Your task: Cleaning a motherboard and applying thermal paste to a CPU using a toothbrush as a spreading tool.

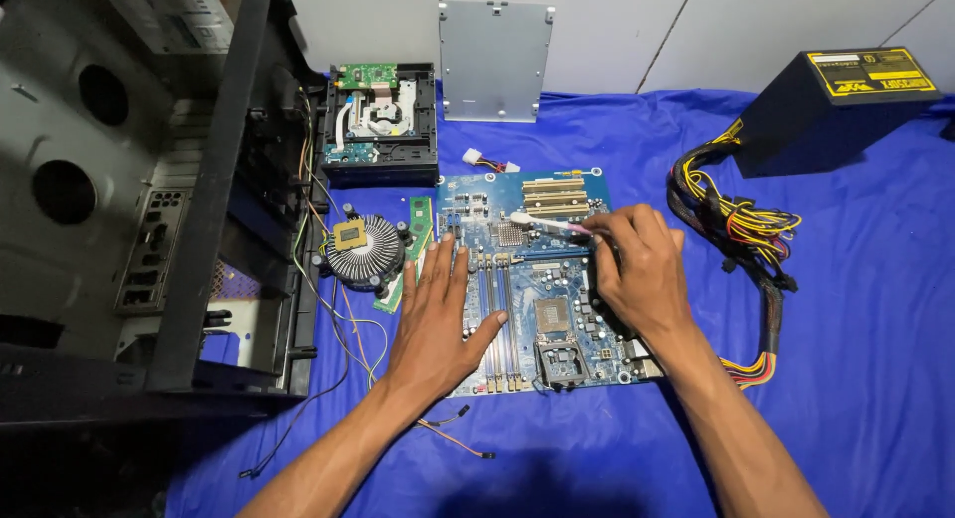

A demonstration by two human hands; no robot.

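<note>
Nearest the camera, two bare forearms reach in from the near edge of a blue cloth (856,379) that covers the surface under everything. The left hand (438,314) lies open and flat, fingers spread, pressing on the near left part of a blue motherboard (527,279), its fingertips by the long memory slots. The right hand (637,269) is closed around a small brush (547,222) with a pink handle and pale bristles; the bristle end points left and rests on the board just beside a small square heatsink. The motherboard lies flat in the middle of the cloth, its empty processor socket at the near edge between the two hands and its cream expansion slots at the far edge.

Just left of the board lies a green memory stick (416,241), and touching it a round finned cooler (363,249) turned over, with a processor chip sitting on its centre. Thin coloured wires trail from there toward the near edge. An open black computer case (149,209) fills the left side.

To the right of the board a thick bundle of yellow, black and red cables (736,229) curls across the cloth to a black power supply (836,105) at the far right corner. At the far edge, an opened optical drive (380,125) sits beside the case, and a grey metal plate (494,60) leans upright against the white wall.
</note>
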